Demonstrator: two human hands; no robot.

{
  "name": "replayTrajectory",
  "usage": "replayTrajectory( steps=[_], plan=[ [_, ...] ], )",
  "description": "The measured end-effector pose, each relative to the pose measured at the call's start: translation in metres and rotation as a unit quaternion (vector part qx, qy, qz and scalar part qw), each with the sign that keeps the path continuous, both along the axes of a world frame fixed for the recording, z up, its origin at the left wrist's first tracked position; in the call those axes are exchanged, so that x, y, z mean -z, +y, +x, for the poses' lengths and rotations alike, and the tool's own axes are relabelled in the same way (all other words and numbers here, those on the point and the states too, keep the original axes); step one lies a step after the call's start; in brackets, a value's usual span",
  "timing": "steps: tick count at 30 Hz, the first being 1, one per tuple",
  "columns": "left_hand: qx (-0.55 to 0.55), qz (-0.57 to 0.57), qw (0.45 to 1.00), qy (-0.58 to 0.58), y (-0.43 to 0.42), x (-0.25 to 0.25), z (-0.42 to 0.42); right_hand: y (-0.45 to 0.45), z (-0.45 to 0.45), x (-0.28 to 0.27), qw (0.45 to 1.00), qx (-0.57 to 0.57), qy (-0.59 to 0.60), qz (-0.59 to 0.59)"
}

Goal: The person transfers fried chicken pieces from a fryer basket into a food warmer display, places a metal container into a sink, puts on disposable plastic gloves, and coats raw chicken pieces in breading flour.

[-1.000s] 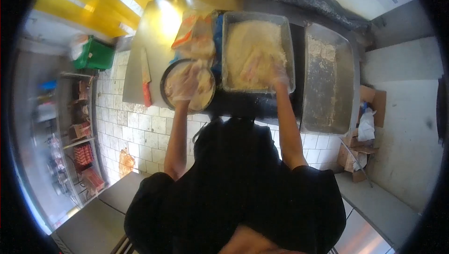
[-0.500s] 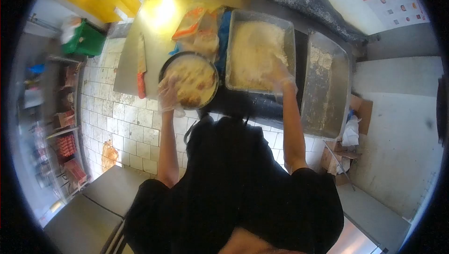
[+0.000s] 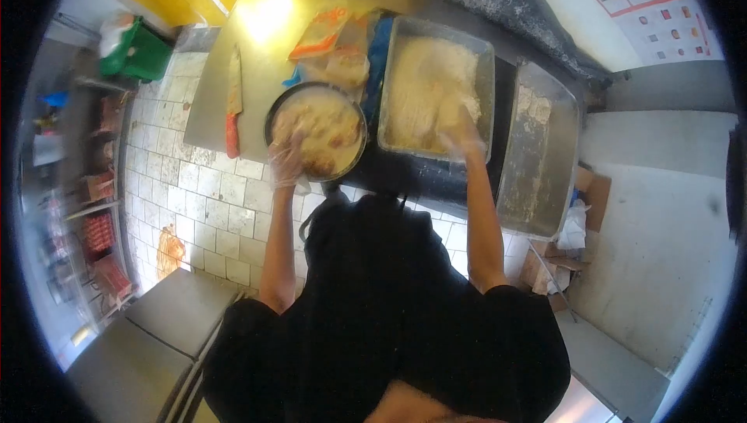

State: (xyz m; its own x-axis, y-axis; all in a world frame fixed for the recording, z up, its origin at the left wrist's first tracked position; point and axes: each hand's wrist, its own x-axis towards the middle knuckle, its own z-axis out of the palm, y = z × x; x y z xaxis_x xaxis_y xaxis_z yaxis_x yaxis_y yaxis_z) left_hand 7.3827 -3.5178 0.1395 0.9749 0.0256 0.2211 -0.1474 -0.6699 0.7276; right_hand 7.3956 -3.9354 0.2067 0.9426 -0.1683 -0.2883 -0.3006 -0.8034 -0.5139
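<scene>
A round black-rimmed bowl (image 3: 325,129) holds pale batter with lumpy pieces in it. My left hand (image 3: 286,160), in a clear glove, is at the bowl's lower left edge; whether it grips the rim is unclear. Right of the bowl, a rectangular tray (image 3: 491,73) holds pale breading or flour (image 3: 424,73). My right hand (image 3: 459,129), also gloved, is in the tray's lower right part, its fingers blurred against the breading. What it holds, if anything, cannot be made out.
A knife with a red handle (image 3: 233,133) lies left of the bowl. Plastic bags with orange print (image 3: 331,42) are behind it. A second metal tray (image 3: 537,162) with flour residue stands at the right. A green bin (image 3: 140,51) and shelving are at the left.
My left hand has moved from over the bowl's contents to its lower left edge. My right hand has shifted within the breading. The camera view has turned slightly.
</scene>
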Motion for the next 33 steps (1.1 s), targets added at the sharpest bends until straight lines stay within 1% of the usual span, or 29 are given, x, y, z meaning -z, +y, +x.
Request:
replayTrajectory(
  steps=[2, 4, 5, 6, 8, 9, 11, 12, 14, 15, 16, 17, 18, 19, 20, 21, 22, 23, 24, 26, 27, 29, 30, 31, 32, 33],
  plan=[
    [-0.001, -0.057, 0.996, 0.065, -0.007, -0.020, -0.002, 0.011, 0.001, -0.022, 0.998, -0.047, -0.044, -0.005],
    [-0.020, -0.115, 0.988, 0.098, -0.017, -0.044, -0.001, -0.004, 0.005, 0.004, 0.996, -0.048, -0.025, 0.074],
    [-0.042, -0.154, 0.981, 0.108, -0.020, -0.050, 0.000, -0.009, 0.008, 0.014, 0.987, -0.053, -0.008, 0.153],
    [-0.042, -0.153, 0.981, 0.109, -0.019, -0.049, 0.000, -0.004, 0.008, -0.002, 0.987, -0.053, -0.007, 0.154],
    [-0.052, -0.117, 0.985, 0.116, -0.016, -0.045, 0.001, 0.002, 0.008, -0.033, 1.000, 0.016, 0.023, 0.010],
    [-0.052, -0.116, 0.985, 0.115, -0.017, -0.045, 0.002, -0.005, 0.008, -0.020, 1.000, 0.016, 0.022, 0.011],
    [-0.045, -0.119, 0.990, 0.066, -0.018, -0.044, 0.002, -0.023, 0.007, 0.020, 0.980, 0.033, 0.012, -0.195],
    [-0.048, -0.119, 0.990, 0.065, -0.021, -0.050, 0.003, -0.025, 0.014, 0.026, 0.980, 0.030, 0.011, -0.194],
    [-0.051, -0.148, 0.981, 0.117, -0.022, -0.059, 0.001, -0.029, 0.025, 0.040, 0.983, 0.018, 0.050, -0.178],
    [-0.047, -0.146, 0.981, 0.121, -0.016, -0.046, -0.003, -0.035, 0.023, 0.059, 0.983, 0.022, 0.053, -0.177],
    [-0.025, -0.045, 0.996, 0.074, -0.007, -0.021, -0.004, -0.046, 0.025, 0.082, 0.992, 0.037, 0.042, -0.110],
    [-0.013, 0.003, 0.999, 0.048, -0.007, -0.016, -0.001, -0.054, 0.031, 0.092, 0.997, 0.051, 0.027, -0.045],
    [-0.003, 0.051, 0.998, 0.020, -0.009, -0.016, 0.002, -0.052, 0.030, 0.073, 0.997, 0.053, 0.025, -0.048],
    [-0.015, -0.029, 0.999, 0.036, -0.011, -0.015, 0.002, -0.053, 0.030, 0.052, 0.995, 0.066, 0.056, 0.056],
    [-0.024, -0.070, 0.996, 0.045, -0.011, -0.015, 0.001, -0.047, 0.031, 0.026, 0.980, 0.075, 0.088, 0.160],
    [-0.034, -0.110, 0.992, 0.052, -0.012, -0.014, 0.001, -0.038, 0.028, 0.010, 0.981, 0.072, 0.090, 0.158],
    [-0.020, -0.048, 0.998, 0.027, -0.008, -0.010, 0.002, -0.029, 0.026, -0.003, 0.989, 0.057, 0.037, 0.129],
    [-0.010, -0.016, 1.000, 0.017, -0.008, -0.010, 0.000, -0.025, 0.023, -0.012, 0.994, 0.045, -0.014, 0.101],
    [-0.002, 0.016, 1.000, 0.006, -0.008, -0.011, -0.001, -0.025, 0.020, -0.018, 0.994, 0.046, -0.012, 0.101],
    [0.003, 0.030, 0.999, -0.016, -0.010, -0.019, 0.002, -0.025, 0.022, -0.028, 0.973, -0.082, -0.091, 0.195],
    [0.004, 0.035, 0.999, -0.023, -0.014, -0.029, 0.004, -0.022, 0.022, -0.033, 0.973, -0.084, -0.090, 0.195],
    [-0.057, -0.132, 0.988, 0.057, -0.021, -0.045, 0.002, -0.008, 0.020, -0.036, 0.982, 0.004, -0.074, 0.172],
    [-0.059, -0.132, 0.988, 0.058, -0.018, -0.037, 0.001, 0.000, 0.025, -0.031, 0.982, 0.003, -0.072, 0.172],
    [-0.041, -0.095, 0.993, 0.058, -0.013, -0.022, -0.002, 0.012, 0.031, -0.025, 0.986, -0.010, -0.115, 0.123],
    [-0.032, -0.077, 0.995, 0.060, -0.012, -0.019, -0.002, 0.023, 0.036, -0.017, 0.985, -0.022, -0.157, 0.073],
    [-0.022, -0.058, 0.996, 0.062, -0.011, -0.019, -0.001, 0.038, 0.042, -0.008, 0.985, -0.021, -0.155, 0.073]
  ],
)
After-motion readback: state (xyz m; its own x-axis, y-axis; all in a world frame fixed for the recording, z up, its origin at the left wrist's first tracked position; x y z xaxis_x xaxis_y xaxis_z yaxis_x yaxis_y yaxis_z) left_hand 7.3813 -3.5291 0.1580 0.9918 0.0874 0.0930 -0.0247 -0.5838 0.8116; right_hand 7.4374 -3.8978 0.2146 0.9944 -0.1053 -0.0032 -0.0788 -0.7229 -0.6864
